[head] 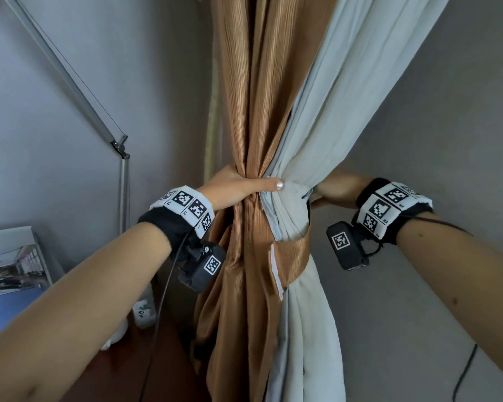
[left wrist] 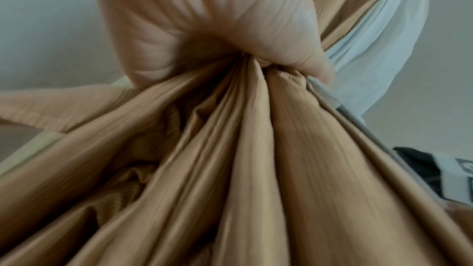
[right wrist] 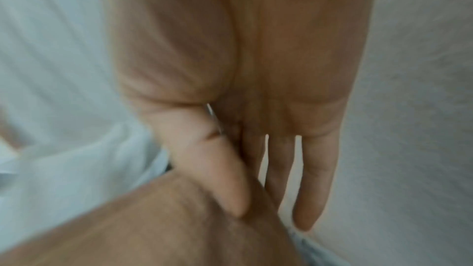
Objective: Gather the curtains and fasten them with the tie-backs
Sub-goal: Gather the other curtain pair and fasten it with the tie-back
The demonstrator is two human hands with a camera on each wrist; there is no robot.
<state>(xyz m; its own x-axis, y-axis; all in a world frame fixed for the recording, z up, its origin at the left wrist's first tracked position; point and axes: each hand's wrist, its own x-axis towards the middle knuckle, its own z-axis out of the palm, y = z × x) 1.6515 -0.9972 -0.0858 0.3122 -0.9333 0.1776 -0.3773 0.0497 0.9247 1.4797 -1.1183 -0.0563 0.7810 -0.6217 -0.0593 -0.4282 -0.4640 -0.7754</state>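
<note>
A brown ribbed curtain point(head: 244, 97) and its pale lining point(head: 346, 82) hang bunched together in the middle of the head view. My left hand point(head: 235, 188) grips the bundle at its waist, with the thumb laid across the front. In the left wrist view the left hand point(left wrist: 217, 27) squeezes the brown folds point(left wrist: 256, 159). A brown tie-back point(head: 292, 256) with a white strip on its free end loops round the bundle's right side below that grip. My right hand point(head: 333, 190) is partly hidden behind the lining. Up close, the right hand point(right wrist: 256, 169) pinches the tie-back point(right wrist: 166, 226) between thumb and straight fingers.
A jointed metal lamp arm point(head: 79, 94) slants along the wall at the left. Below it stand a framed picture point(head: 12, 262) and a small white bottle point(head: 144, 311) on a dark wooden surface point(head: 169, 358). A black cable point(head: 465, 369) hangs on the right wall.
</note>
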